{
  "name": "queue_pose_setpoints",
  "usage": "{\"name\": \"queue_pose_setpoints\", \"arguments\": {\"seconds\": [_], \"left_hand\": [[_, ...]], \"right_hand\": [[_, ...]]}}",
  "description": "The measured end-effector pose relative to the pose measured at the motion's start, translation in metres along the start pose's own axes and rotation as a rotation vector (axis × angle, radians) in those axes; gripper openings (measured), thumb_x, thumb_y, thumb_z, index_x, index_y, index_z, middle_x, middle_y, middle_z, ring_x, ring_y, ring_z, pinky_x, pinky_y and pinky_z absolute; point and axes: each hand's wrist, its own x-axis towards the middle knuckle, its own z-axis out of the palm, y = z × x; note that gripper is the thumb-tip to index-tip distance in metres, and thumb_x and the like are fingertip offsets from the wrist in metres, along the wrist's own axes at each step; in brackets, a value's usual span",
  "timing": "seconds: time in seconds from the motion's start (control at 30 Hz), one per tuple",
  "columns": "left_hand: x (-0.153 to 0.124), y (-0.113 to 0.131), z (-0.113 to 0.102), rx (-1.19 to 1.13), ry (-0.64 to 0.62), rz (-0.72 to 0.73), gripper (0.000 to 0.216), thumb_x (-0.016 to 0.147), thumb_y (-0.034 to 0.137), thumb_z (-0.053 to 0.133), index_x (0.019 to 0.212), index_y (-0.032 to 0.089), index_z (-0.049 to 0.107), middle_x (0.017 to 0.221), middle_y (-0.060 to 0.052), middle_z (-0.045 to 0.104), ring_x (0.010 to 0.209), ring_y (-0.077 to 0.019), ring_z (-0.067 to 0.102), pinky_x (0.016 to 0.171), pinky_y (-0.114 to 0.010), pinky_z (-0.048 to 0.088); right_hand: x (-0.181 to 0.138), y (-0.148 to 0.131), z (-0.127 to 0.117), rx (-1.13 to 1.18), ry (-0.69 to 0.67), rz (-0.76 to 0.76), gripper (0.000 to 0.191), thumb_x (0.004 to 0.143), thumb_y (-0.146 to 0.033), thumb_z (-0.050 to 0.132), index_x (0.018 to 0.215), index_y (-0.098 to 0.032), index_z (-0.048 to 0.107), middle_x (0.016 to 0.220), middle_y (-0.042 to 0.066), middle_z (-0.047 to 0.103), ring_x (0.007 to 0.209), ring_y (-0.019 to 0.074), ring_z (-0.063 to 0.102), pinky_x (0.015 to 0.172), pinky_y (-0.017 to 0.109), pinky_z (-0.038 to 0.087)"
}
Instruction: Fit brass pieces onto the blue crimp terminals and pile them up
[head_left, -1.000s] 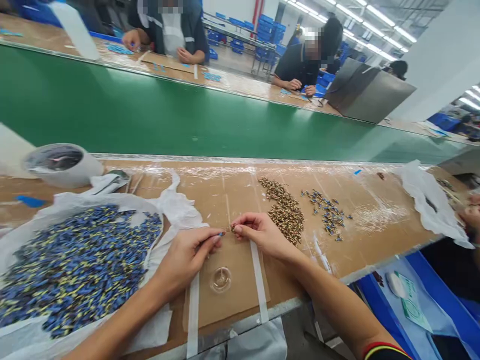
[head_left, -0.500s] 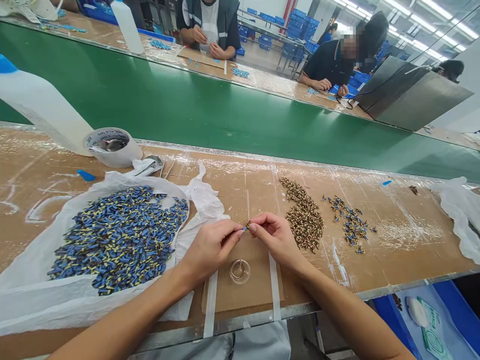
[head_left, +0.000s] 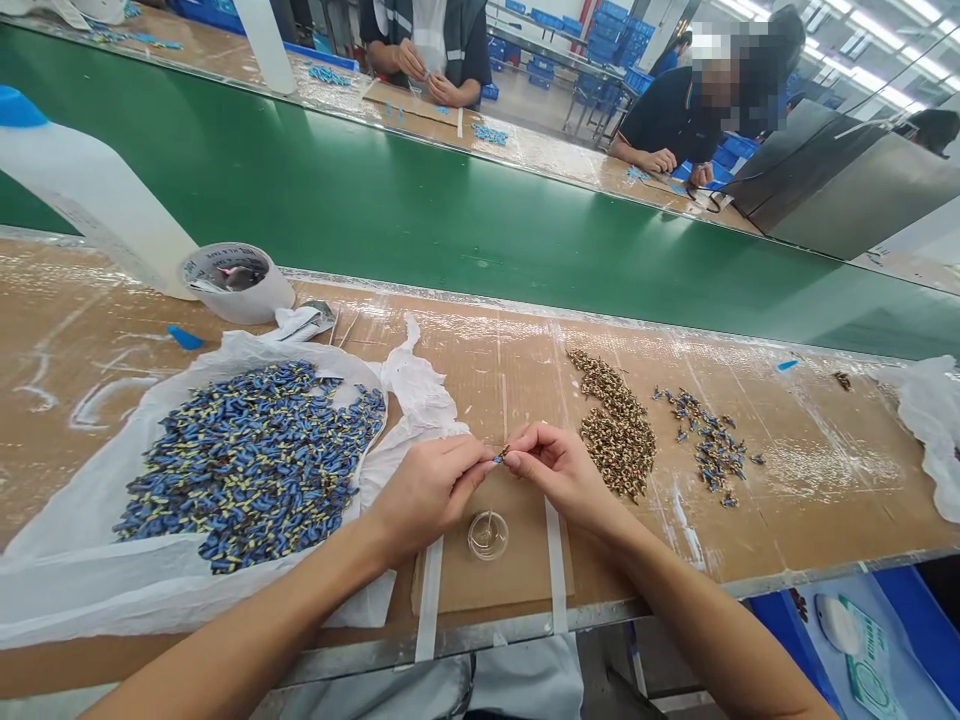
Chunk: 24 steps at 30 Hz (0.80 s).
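Note:
Between my fingertips, above a cardboard pad, two tiny parts meet. My left hand (head_left: 431, 485) pinches a small blue piece (head_left: 497, 459). Pressed against it is a small brown-and-gold piece (head_left: 505, 451) in the pinch of my right hand (head_left: 559, 472). Fingers cover most of both, so whether they are joined is hard to see. Just below the hands stands a small clear cup (head_left: 487, 537) with a thin stick in it. Left of me, a heap of blue, yellow and dark pieces (head_left: 247, 460) lies on white sheeting; brown-and-gold pieces (head_left: 619, 440) are piled at right.
Farther right is a loose group of blue-and-gold pieces (head_left: 712, 440). A tape roll (head_left: 259, 295) and a white bottle (head_left: 97, 190) stand back left. Beyond the green belt (head_left: 420, 215), two people work at the opposite bench. A blue bin (head_left: 915, 620) sits below, right.
The whole view has shifted slightly, so the bench appears a little farther right. Both hands keep their pinch together over the pad, with the small pieces still between the fingertips.

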Motion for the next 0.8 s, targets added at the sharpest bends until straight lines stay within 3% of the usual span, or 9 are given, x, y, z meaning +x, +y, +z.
{"name": "queue_pose_setpoints", "arguments": {"seconds": [0.6, 0.8], "left_hand": [[-0.004, 0.002, 0.002, -0.021, -0.113, -0.11, 0.018, 0.091, 0.013, 0.046, 0.075, 0.015, 0.055, 0.068, 0.001, 0.057, 0.061, -0.0123, 0.049, 0.059, -0.025, 0.034], [-0.001, 0.001, -0.001, -0.028, -0.069, -0.117, 0.019, 0.093, 0.014, 0.045, 0.077, 0.016, 0.055, 0.071, 0.0, 0.057, 0.066, -0.0132, 0.051, 0.062, -0.025, 0.035]], "right_hand": [[-0.005, 0.012, 0.005, -0.093, -0.053, -0.001, 0.013, 0.089, -0.025, 0.06, 0.08, -0.018, 0.055, 0.082, 0.002, 0.057, 0.075, 0.0139, 0.051, 0.068, 0.027, 0.041], [-0.001, 0.009, 0.007, -0.012, 0.034, 0.039, 0.013, 0.087, -0.029, 0.064, 0.082, -0.018, 0.059, 0.08, 0.001, 0.06, 0.07, 0.0126, 0.053, 0.065, 0.026, 0.042]]}}
